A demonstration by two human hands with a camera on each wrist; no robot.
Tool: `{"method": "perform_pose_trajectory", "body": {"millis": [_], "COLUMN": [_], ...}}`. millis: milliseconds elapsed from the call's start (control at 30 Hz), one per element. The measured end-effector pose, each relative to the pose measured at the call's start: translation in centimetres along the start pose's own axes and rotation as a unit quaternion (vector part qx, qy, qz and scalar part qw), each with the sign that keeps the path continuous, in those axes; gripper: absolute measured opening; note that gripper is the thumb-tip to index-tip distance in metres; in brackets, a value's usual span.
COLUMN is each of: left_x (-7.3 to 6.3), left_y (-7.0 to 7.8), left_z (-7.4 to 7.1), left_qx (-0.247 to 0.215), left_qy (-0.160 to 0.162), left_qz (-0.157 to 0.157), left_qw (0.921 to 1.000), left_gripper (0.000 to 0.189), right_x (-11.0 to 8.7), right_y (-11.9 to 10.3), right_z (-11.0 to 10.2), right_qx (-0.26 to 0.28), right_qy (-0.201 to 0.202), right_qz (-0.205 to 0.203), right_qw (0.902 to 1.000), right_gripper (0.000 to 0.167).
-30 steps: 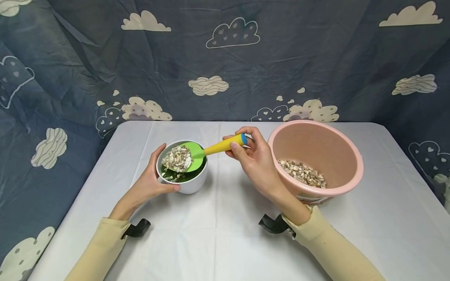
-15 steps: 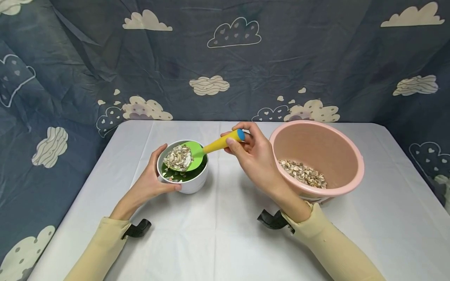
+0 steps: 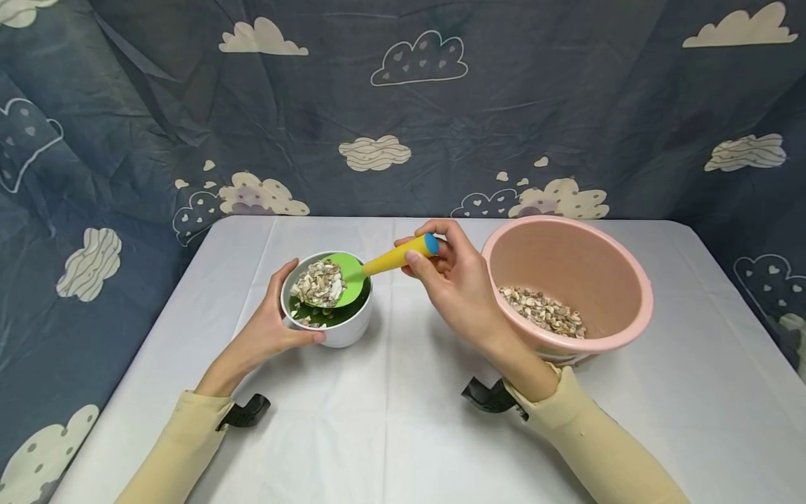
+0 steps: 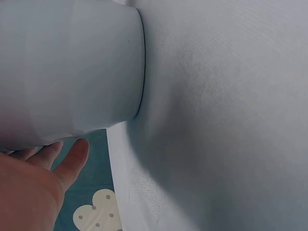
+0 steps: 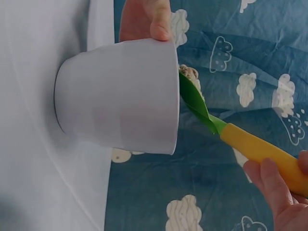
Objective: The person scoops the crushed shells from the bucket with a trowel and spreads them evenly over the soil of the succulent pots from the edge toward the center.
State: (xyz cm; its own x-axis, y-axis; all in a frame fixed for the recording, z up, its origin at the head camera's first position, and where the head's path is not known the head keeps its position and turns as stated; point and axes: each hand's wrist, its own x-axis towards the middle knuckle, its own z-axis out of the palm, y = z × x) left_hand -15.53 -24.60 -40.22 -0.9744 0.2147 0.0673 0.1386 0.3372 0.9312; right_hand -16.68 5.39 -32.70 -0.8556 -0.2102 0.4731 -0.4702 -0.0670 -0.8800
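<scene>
A white pot stands on the table at left centre. My left hand grips its left side, thumb along the front near the rim; the left wrist view shows fingertips beside the pot's wall. My right hand holds a small shovel by its yellow, blue-tipped handle. The shovel's green blade lies over the pot's mouth, heaped with pale stone chips. Some loose chips show below the blade, against dark green inside the pot. In the right wrist view the blade slants at the rim.
A pink tub stands to the right, close behind my right wrist, with more stone chips on its floor. White cloth covers the table. A dark cloud-patterned curtain hangs behind and at the sides.
My right hand has risen slightly, lifting the handle's end a little, then stays almost still. The heaped blade remains over the pot. My left hand keeps its grip in place.
</scene>
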Motion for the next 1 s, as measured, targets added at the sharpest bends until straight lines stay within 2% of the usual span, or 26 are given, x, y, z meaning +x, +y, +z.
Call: {"method": "perform_pose_trajectory", "body": {"millis": [167,400,667,867,1000], "left_x": [-0.03,-0.09,-0.51,-0.35,-0.3], "left_y": [-0.1,-0.03,0.21,-0.05,-0.04], "left_z": [-0.02,-0.03,-0.93,-0.65,-0.41], "left_qx": [0.005,0.009,-0.035,-0.002,-0.033], "left_qy": [0.002,-0.003,-0.057,-0.04,-0.049], "left_qz": [0.004,0.004,0.004,0.013,0.021], "left_qw": [1.0,0.9999,0.9977,0.9991,0.998], "left_gripper": [0.124,0.125,0.123,0.124,0.127], "right_x": [-0.12,-0.03,-0.04,-0.14,-0.29], "right_y": [0.12,0.57,0.47,0.15,-0.1], "right_z": [0.04,0.03,0.11,0.13,0.22], "right_qx": [0.002,0.014,0.016,0.007,0.0], "right_qy": [-0.002,0.012,0.022,0.016,0.011], "right_qz": [-0.006,0.013,0.025,0.014,0.008], "right_qw": [1.0,0.9997,0.9993,0.9997,0.9999], "right_gripper": [0.025,0.026,0.029,0.027,0.026]}}
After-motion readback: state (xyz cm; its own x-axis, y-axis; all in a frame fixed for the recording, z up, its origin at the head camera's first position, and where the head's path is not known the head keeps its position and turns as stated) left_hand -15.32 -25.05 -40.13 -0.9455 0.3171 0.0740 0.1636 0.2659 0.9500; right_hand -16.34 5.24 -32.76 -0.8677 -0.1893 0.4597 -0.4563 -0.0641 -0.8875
